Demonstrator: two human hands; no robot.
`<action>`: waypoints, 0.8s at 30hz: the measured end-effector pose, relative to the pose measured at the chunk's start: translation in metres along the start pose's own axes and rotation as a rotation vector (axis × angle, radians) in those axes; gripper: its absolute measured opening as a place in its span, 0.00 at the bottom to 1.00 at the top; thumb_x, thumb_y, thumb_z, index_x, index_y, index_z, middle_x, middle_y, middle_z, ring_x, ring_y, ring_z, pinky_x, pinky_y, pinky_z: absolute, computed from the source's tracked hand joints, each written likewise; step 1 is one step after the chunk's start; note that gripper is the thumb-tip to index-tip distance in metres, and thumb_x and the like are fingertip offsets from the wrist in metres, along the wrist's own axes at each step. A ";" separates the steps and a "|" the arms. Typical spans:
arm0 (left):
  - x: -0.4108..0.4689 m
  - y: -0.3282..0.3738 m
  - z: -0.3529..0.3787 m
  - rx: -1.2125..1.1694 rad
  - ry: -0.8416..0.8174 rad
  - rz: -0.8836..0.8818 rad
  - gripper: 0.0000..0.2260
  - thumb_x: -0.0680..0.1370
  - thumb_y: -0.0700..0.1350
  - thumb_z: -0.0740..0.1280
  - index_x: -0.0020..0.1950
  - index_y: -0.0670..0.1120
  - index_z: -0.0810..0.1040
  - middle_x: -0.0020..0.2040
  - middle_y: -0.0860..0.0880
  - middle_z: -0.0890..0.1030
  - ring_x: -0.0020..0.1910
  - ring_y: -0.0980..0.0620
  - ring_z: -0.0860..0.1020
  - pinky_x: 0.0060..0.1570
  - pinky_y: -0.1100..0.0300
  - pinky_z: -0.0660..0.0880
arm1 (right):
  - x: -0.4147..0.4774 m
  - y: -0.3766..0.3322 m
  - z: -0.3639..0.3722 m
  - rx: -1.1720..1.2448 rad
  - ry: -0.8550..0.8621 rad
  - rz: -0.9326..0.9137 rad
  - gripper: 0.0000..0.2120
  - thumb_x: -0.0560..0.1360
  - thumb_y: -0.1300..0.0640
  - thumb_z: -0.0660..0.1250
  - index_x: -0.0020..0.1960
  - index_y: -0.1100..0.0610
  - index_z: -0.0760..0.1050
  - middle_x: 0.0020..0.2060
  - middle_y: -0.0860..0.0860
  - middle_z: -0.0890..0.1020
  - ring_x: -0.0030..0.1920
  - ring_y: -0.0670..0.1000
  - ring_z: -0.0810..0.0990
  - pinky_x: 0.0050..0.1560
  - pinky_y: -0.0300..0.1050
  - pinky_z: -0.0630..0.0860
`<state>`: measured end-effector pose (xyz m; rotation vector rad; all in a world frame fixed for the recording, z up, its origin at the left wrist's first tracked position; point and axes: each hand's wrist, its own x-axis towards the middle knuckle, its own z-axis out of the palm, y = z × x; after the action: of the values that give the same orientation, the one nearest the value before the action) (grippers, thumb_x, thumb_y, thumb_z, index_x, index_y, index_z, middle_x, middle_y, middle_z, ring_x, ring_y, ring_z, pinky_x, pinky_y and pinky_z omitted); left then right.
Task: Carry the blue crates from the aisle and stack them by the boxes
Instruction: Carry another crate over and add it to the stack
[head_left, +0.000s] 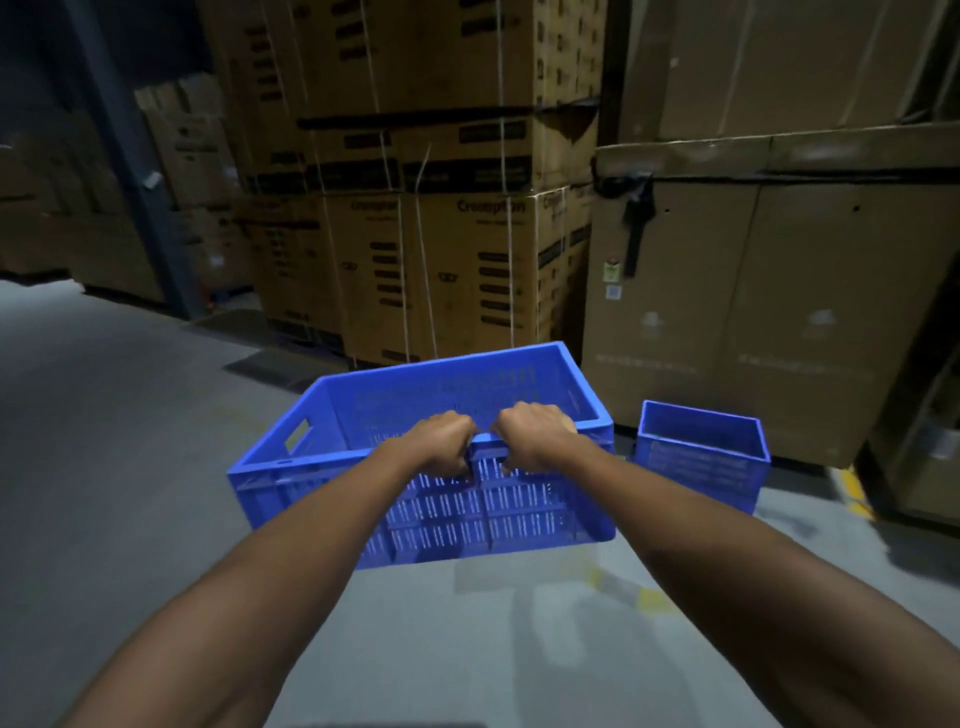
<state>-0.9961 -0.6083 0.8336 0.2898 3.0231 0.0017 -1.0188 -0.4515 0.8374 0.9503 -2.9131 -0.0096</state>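
Left hand (445, 440): closed over the near long rim of the carried crate, fingers curled down onto the slotted wall. Forearm extended forward.

Right hand (535, 435): closed on the same rim, just beside the left hand, the two fists nearly touching at the rim's middle.

Carried crate (436, 514): blue moulded plastic, rectangular, open-topped, slotted walls, appears empty. Held clear of the grey floor (130, 467), hanging out in front of the fists with the far side well beyond the grip. Judged rigid and light, since two hands on one edge keep it roughly level. The load sits forward of the hold, so it likely wants to tip away and twist. A cut-out handle (297, 435) shows in the left end wall; taking the end handles would probably balance it better. The smooth rim may slip in the fingers; the ribbing gives some purchase.

Second crate (702, 460): blue, same type, resting on the floor to the right and beyond the carried one, against the base of the large plain carton (779, 312). Judged the stacking point.

Strapped boxes (441, 234): printed cardboard, stacked high, directly behind the carried crate.

Yellow floor marking (852, 491): right of the second crate, partly visible.
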 end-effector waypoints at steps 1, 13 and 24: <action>0.018 -0.011 -0.006 0.005 0.010 0.026 0.12 0.69 0.48 0.76 0.46 0.47 0.77 0.47 0.44 0.80 0.44 0.43 0.78 0.39 0.52 0.73 | 0.018 0.005 -0.002 0.001 0.003 0.023 0.15 0.69 0.50 0.76 0.53 0.52 0.78 0.51 0.55 0.81 0.53 0.59 0.80 0.43 0.49 0.70; 0.216 -0.065 -0.058 0.071 0.064 0.274 0.12 0.69 0.45 0.73 0.52 0.48 0.79 0.47 0.45 0.79 0.47 0.42 0.78 0.36 0.54 0.68 | 0.161 0.097 -0.012 0.002 0.100 0.257 0.14 0.69 0.50 0.75 0.52 0.50 0.80 0.47 0.54 0.82 0.49 0.59 0.81 0.41 0.48 0.70; 0.428 -0.036 -0.086 0.121 0.095 0.324 0.10 0.71 0.45 0.71 0.52 0.48 0.78 0.48 0.45 0.79 0.46 0.42 0.77 0.37 0.53 0.71 | 0.280 0.268 0.003 -0.034 0.162 0.311 0.12 0.70 0.50 0.74 0.53 0.49 0.79 0.46 0.53 0.81 0.49 0.58 0.80 0.41 0.48 0.69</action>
<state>-1.4299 -0.5615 0.8747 0.8089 3.0347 -0.1462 -1.4018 -0.3998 0.8623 0.4612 -2.8637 0.0348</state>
